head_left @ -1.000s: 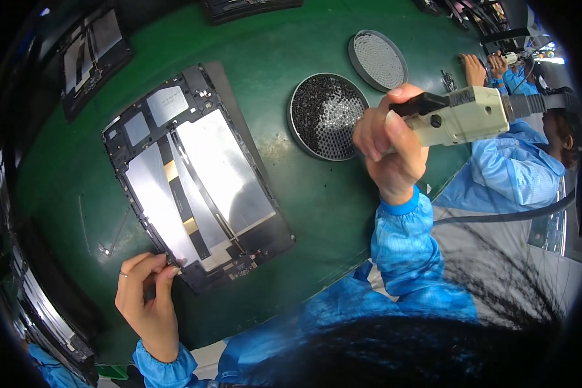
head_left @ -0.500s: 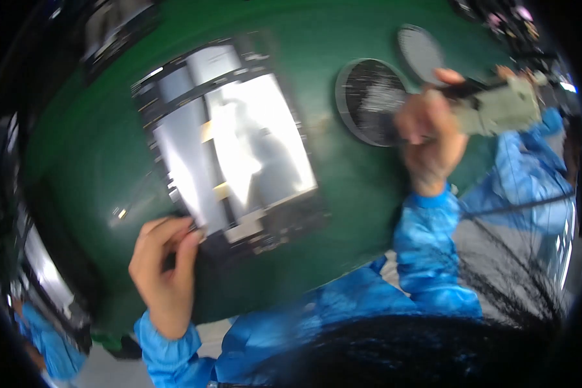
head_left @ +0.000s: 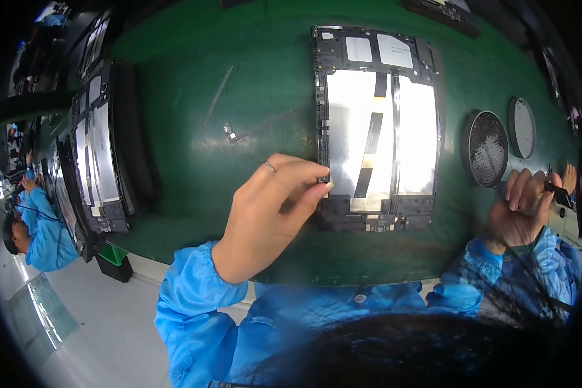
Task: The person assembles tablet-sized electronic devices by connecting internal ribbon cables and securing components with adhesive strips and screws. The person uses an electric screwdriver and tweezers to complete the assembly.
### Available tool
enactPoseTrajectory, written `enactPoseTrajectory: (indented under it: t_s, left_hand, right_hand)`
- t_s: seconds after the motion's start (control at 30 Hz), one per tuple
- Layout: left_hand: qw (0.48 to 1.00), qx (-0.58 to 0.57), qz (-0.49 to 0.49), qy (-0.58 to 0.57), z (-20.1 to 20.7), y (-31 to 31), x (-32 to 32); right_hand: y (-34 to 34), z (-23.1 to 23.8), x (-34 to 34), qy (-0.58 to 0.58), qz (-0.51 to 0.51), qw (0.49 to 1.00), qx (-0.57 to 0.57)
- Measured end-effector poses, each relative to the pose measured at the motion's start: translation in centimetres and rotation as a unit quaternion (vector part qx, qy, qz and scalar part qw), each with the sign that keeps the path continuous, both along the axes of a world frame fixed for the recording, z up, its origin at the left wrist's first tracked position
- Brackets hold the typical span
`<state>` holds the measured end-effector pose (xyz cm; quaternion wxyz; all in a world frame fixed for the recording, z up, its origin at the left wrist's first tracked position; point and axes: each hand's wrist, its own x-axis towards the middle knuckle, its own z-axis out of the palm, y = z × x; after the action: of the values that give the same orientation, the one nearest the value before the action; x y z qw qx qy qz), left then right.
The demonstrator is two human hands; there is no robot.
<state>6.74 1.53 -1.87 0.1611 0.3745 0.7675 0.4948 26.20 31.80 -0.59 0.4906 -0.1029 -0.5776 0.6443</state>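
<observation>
An opened tablet (head_left: 412, 142) lies on the green work surface, with silver plates, a black frame and a dark ribbon strip showing. Thumb and forefinger of my left hand (head_left: 265, 210), which wears a ring, pinch its left edge near the lower part. Whether a small part is also between those fingertips is hidden. At the far right my right hand (head_left: 520, 210) has curled fingers beside a pale beige device (head_left: 568, 225). A black piece (head_left: 558, 189) is at its fingertips, but I cannot make out what it grips.
Two round dishes, one with dark and pale bits (head_left: 487, 149) and one grey (head_left: 522, 128), stand beyond my right hand. Another opened tablet (head_left: 100, 161) is at left. A small metallic part (head_left: 229, 132) lies between the tablets. A co-worker (head_left: 42, 220) sits far left.
The view has swung left, so the tablet appears further right and more upright. My left hand stays at the tablet's edge. My right hand now sits lower, near the beige device.
</observation>
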Motion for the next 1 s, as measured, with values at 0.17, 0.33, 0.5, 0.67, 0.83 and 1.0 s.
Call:
enactPoseTrajectory:
  t_s: [0.17,0.33,0.5,0.67,0.83,1.0]
  left_hand:
    - [1.000,-0.008,-0.004,0.003,0.3,-0.4,0.0]
    - [0.998,-0.044,-0.036,-0.026,0.7,-0.8,0.2]
    - [0.999,-0.032,-0.012,-0.036,0.1,-0.3,0.3]
    - [0.999,-0.041,0.004,-0.004,-0.1,0.2,0.0]
    - [1.000,-0.027,0.002,-0.008,-0.2,0.1,-0.2]
    - [0.992,-0.076,-0.035,-0.092,0.9,-0.1,-1.7]
  right_hand:
    - [0.0,-0.4,-0.4,-0.003,0.037,0.999,0.013]
    - [-0.1,-0.3,-0.1,-0.005,0.040,0.999,0.011]
    - [-0.1,0.2,0.0,-0.021,0.014,1.000,-0.007]
    - [0.0,0.1,0.3,-0.018,0.015,1.000,0.002]
    - [-0.3,0.0,0.3,-0.012,0.037,0.999,0.014]
    - [-0.7,1.3,-0.3,0.033,0.050,0.998,-0.006]
